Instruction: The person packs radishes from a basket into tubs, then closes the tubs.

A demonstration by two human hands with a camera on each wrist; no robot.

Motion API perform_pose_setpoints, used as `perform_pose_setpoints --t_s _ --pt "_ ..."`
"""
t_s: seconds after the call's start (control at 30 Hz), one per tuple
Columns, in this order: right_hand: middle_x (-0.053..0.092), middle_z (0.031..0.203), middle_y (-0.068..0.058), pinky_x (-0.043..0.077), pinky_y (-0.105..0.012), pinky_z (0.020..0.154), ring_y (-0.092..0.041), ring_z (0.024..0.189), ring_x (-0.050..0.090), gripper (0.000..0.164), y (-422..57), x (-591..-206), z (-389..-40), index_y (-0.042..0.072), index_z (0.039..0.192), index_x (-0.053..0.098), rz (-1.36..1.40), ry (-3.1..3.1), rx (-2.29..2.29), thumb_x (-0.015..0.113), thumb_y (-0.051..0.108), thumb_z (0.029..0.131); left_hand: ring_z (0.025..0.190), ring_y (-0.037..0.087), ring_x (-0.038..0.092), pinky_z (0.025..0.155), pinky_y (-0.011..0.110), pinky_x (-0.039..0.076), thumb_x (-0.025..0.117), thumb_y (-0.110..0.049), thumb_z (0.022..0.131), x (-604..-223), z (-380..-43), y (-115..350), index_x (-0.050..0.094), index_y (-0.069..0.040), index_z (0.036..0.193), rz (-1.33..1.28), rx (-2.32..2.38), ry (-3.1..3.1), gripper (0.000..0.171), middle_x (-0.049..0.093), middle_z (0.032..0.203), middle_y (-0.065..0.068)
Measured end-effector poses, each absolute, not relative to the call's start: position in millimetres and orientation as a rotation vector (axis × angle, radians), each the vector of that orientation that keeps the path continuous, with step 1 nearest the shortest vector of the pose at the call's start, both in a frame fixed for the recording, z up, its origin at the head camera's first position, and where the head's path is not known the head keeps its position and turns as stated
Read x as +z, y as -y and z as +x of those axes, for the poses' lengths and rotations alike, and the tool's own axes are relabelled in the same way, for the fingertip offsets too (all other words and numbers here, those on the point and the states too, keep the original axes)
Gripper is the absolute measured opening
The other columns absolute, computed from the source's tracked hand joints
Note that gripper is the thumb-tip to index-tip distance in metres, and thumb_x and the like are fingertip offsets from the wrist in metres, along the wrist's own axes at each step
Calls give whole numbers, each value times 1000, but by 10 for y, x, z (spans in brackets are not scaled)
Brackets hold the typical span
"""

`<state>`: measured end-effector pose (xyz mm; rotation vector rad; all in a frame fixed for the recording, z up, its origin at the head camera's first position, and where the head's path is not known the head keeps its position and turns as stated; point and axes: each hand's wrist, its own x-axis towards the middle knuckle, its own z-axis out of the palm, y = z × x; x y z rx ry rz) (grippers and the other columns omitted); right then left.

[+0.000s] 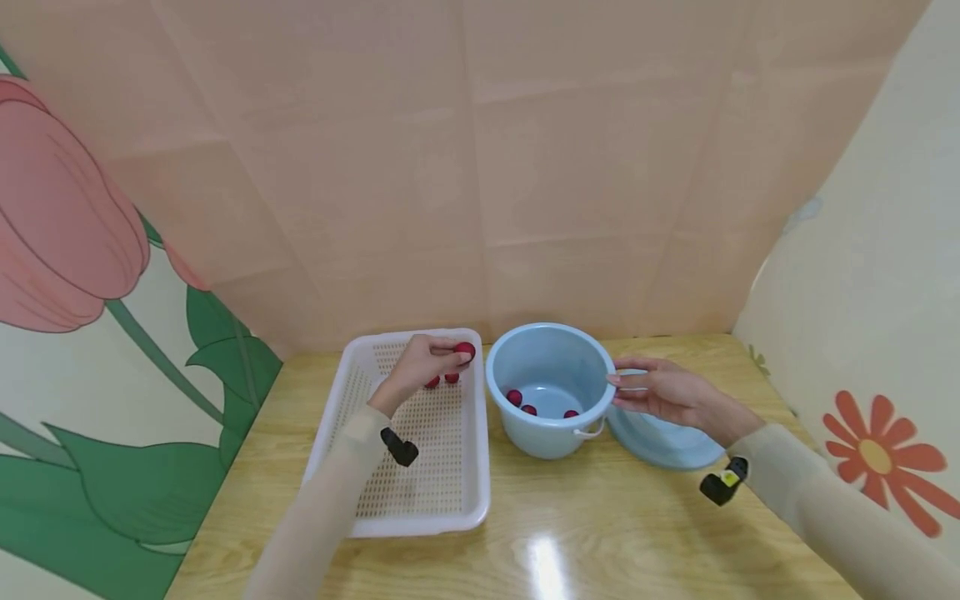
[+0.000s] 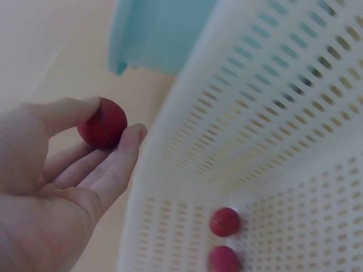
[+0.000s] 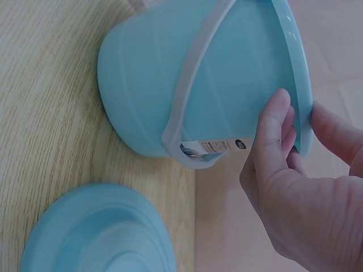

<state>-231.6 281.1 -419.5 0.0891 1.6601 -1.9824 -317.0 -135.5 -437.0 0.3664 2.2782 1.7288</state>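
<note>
Pinched between thumb and fingers, a small dark red ball point(image 2: 104, 123) is in my left hand point(image 1: 423, 364), held over the right rim of the white perforated basket point(image 1: 475, 500). Two more red balls point(image 2: 225, 221) lie inside that basket at its far end. To the right stands a light blue bucket point(image 1: 551, 437), upright, with several red balls point(image 1: 513, 397) on its bottom. My right hand point(image 1: 667, 392) grips the bucket's right rim, thumb on one side and fingers on the other, as the right wrist view shows. A pale handle point(image 3: 187, 85) hangs down the bucket's side.
A round blue lid point(image 1: 660, 442) lies on the wooden table point(image 1: 600, 533) right of the bucket, partly under my right hand. Behind the table rises a pinkish-beige cloth backdrop point(image 1: 465, 167). Painted walls stand at left and right.
</note>
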Motion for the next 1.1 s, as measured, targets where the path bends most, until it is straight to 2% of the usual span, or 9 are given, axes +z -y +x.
perform_pose_setpoints --t_s 0.1,0.2,0.43,0.53,0.77,0.97,1.1 --pt "76 108 -2 63 -31 93 -16 98 75 46 -2818 -4196 -2315 2 145 47 88 -1654 -1988 66 7 103 108 28 79 99 41 61 81 -21 94 -4250 -3148 1334 70 -1 134 364 1755 -2254 46 79 119 18" --pt "77 108 -3 63 -31 93 -16 98 75 46 -2824 -4196 -2315 2 145 47 85 -1654 -1989 66 8 103 108 25 79 106 49 57 81 -21 94 -4152 -3130 1303 69 -2 136 345 1776 -2205 47 78 121 18" --pt "77 111 -5 63 -31 93 -16 98 75 38 -2825 -4195 -2322 5 140 53 83 -1645 -1998 65 7 104 106 17 79 99 36 61 84 -33 91 -3987 -3089 1220 72 -9 134 394 1663 -2319 51 81 117 9" --pt "77 110 -4 63 -31 93 -16 98 75 36 -2821 -4199 -2330 5 138 54 81 -1644 -2000 64 7 104 107 18 79 100 37 61 85 -36 90 -3941 -3082 1181 72 -10 133 429 1617 -2360 51 82 115 7" --pt "76 108 -3 63 -31 95 -16 99 75 44 -2813 -4203 -2339 2 144 48 86 -1659 -1989 65 8 104 110 18 77 107 44 58 86 -42 87 -3822 -3072 1085 74 -17 131 447 1511 -2419 52 82 115 2" --pt "77 109 -4 63 -30 92 -16 98 75 38 -2817 -4209 -2339 3 140 52 82 -1657 -1990 65 8 104 111 19 77 111 46 55 85 -42 89 -3705 -3070 954 75 -18 130 486 1516 -2350 48 81 115 0" --pt "76 107 -4 63 -31 92 -16 98 75 33 -2818 -4203 -2341 4 136 54 89 -1652 -1999 64 8 104 108 16 78 107 39 58 84 -38 91 -3645 -3082 819 76 -16 128 548 1536 -2310 44 82 115 1"
